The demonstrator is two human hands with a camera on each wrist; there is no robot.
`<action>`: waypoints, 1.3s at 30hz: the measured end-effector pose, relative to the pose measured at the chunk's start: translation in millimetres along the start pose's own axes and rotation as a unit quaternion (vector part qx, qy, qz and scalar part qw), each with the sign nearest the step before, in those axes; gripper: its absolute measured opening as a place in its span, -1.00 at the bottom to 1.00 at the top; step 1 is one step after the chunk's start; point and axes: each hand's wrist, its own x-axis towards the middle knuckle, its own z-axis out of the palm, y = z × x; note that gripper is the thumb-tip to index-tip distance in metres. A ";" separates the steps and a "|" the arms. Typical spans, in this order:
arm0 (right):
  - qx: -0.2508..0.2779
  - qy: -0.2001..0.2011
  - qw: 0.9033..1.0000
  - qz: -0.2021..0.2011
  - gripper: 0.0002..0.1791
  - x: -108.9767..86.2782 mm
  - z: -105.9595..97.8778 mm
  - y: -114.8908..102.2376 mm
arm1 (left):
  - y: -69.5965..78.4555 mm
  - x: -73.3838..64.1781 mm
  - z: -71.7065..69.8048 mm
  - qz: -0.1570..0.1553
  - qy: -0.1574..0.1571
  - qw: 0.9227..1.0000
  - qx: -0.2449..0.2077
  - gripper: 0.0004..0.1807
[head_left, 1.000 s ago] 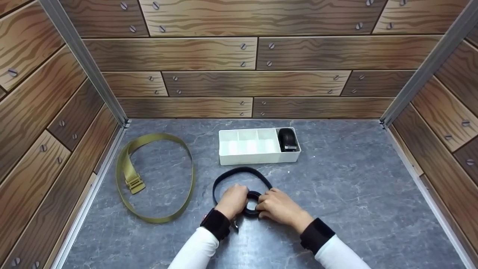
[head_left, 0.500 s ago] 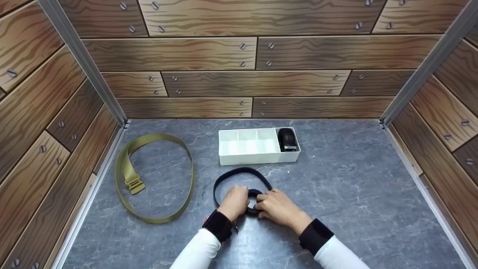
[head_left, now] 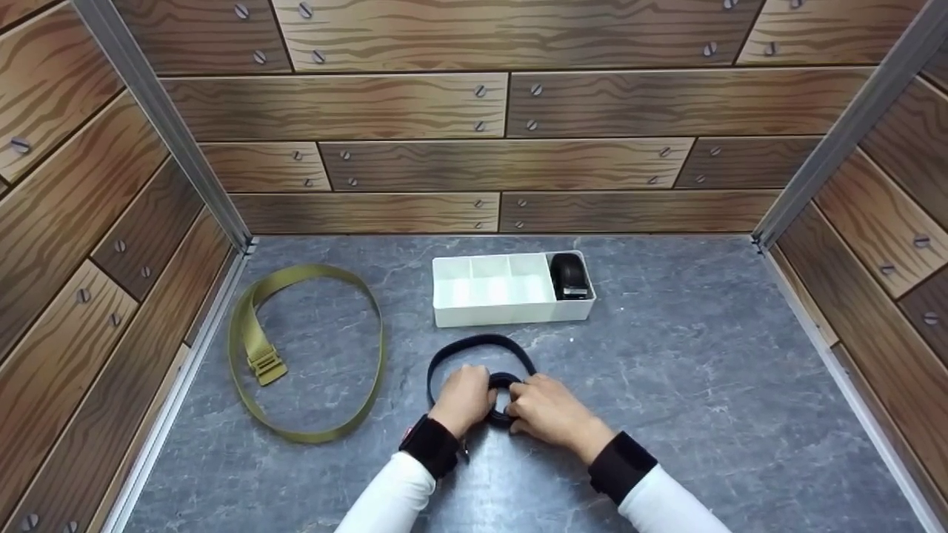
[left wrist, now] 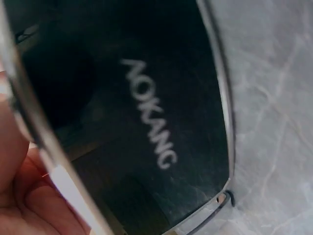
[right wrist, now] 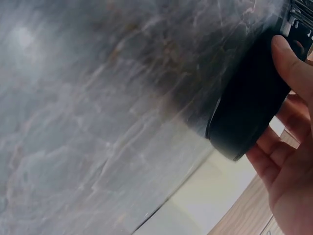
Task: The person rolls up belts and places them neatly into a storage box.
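Note:
A black belt [head_left: 480, 340] lies in front of me, part of it wound into a small upright coil [head_left: 504, 380] and the rest sweeping out in a loose loop behind. At the coil's left side my left hand [head_left: 464, 400] grips the belt. My right hand [head_left: 555, 414] holds the coil's right side, with thumb [right wrist: 288, 61] and fingers around the band in the right wrist view. A dark, glossy buckle [left wrist: 146, 112] lettered "AOKANG" fills much of the left wrist view; part of the left hand [left wrist: 29, 196] shows beside it.
Behind the loop stands a white divided tray [head_left: 511, 317] with a rolled black belt [head_left: 569, 276] in its right compartment. An olive webbing belt [head_left: 321, 437] with a matching buckle [head_left: 267, 366] lies looped at left. Wood-patterned walls enclose the grey marbled surface [head_left: 703, 355].
The loose loop has drawn in slightly, its left and far edges closer to the hands. Both hands stay at the coil with only small shifts.

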 end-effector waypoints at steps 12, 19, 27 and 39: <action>0.063 -0.034 0.997 0.009 -0.71 -2.3 -8.1 8.9 | 2.1 6.8 -1.4 -0.002 -0.047 0.999 0.004 -0.92; 0.054 -0.041 0.998 -0.005 -0.78 -0.6 -8.7 8.6 | 2.9 5.3 2.1 0.022 -0.015 0.999 0.025 -0.85; 0.017 -0.026 1.000 0.003 -0.76 1.9 -4.9 5.2 | 4.6 3.4 2.1 -0.001 -0.016 1.000 0.000 -0.89; 0.063 -0.029 0.998 -0.004 -0.74 -6.0 -8.4 12.2 | 8.6 5.2 -0.3 -0.002 -0.023 1.000 0.005 -0.88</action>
